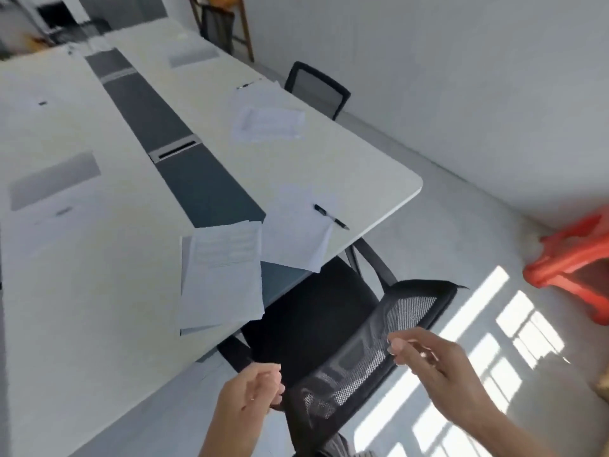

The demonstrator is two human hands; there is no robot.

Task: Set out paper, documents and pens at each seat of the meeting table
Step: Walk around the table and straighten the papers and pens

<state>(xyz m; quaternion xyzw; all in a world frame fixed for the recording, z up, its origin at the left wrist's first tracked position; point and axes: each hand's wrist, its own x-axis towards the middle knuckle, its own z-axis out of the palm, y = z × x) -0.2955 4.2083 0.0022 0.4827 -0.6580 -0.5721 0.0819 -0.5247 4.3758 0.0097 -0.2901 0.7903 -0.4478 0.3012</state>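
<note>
Both hands are down by the black mesh chair (pixel 372 344) at the desk's (pixel 82 291) near edge. The left hand (pixel 252 392) has its fingers curled against the end of the chair back, and I cannot tell whether they grip it. The right hand (pixel 425 356) has loosely curled fingers holding nothing. A document stack (pixel 220 278) overhangs the near edge. Beside it, at the near right corner, a pen (pixel 331 217) lies on a paper sheet (pixel 296 232).

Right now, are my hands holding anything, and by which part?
The left hand seems to grip the chair backrest at its near corner. Whether the right hand holds it too cannot be told.
</note>
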